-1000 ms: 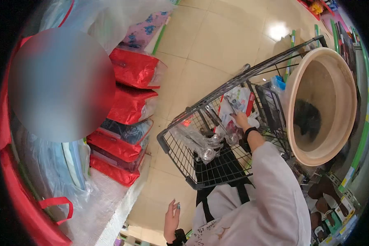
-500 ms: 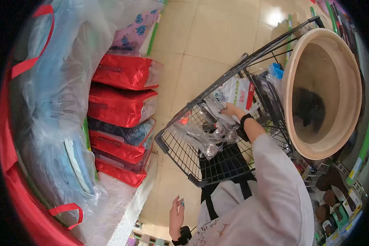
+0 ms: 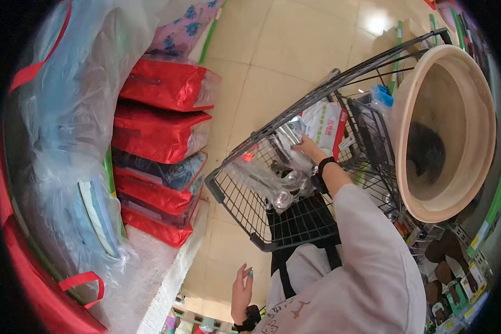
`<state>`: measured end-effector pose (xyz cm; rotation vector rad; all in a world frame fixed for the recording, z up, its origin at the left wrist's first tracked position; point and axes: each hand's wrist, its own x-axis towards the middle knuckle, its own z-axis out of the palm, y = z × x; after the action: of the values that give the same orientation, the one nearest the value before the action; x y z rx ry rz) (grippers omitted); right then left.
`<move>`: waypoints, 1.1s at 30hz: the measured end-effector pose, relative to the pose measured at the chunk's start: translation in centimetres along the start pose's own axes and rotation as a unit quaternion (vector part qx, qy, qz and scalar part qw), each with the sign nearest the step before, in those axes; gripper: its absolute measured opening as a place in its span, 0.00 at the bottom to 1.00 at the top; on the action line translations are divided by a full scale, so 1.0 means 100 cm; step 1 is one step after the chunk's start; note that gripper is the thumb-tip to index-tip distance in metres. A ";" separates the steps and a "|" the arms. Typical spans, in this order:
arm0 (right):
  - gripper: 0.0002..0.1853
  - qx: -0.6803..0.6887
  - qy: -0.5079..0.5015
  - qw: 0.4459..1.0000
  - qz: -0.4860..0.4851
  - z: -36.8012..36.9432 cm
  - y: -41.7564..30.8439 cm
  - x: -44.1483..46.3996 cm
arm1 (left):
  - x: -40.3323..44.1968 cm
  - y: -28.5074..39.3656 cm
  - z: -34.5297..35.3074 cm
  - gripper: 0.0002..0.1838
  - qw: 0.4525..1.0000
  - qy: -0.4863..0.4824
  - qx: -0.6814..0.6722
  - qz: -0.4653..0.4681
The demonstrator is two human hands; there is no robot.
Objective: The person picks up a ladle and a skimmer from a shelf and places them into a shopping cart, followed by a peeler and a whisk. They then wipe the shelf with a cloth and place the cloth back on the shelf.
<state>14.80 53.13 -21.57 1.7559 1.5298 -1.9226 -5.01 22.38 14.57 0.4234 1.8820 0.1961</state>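
My right hand (image 3: 307, 149) reaches into a black wire shopping cart (image 3: 245, 220), its fingers closed around shiny flat metal utensil handles (image 3: 288, 133). Just below it lie metal ladles (image 3: 283, 199) in clear plastic wrap, their round bowls toward me. Part of the bundle is hidden by my hand and wrist, which wears a black band. Beside the hand rests a white and red printed package (image 3: 324, 123). My left hand (image 3: 241, 289) hangs low near my body, holding nothing, fingers loosely bent and apart.
A large beige plastic tub (image 3: 403, 139) stands tilted at the cart's right side. To the left, red-sided bedding packs (image 3: 161, 131) are stacked beside bedding in clear plastic (image 3: 78, 139). Shelf goods with brown brushes (image 3: 445, 245) hang at lower right. Tiled floor (image 3: 295, 33) lies beyond.
My right hand has shifted slightly left and the metal handles at its fingers show more plainly. The view has moved a little. My left hand stays low and holds nothing.
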 end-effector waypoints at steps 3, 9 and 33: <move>0.35 -0.135 0.144 0.972 -0.130 0.023 0.018 0.006 | -0.001 -0.001 -0.001 0.21 1.000 -0.001 0.000 -0.002; 0.28 -0.283 0.279 0.917 -0.011 0.052 -0.020 -0.037 | 0.002 -0.008 -0.008 0.22 1.000 0.013 -0.005 0.023; 0.21 0.300 0.145 0.917 -0.219 0.058 -0.010 -0.343 | 0.025 0.017 -0.087 0.23 0.869 -0.153 0.238 0.406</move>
<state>21.17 32.04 5.34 2.1516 1.6543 -2.6849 -13.55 25.54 15.96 1.4964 1.3221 0.1990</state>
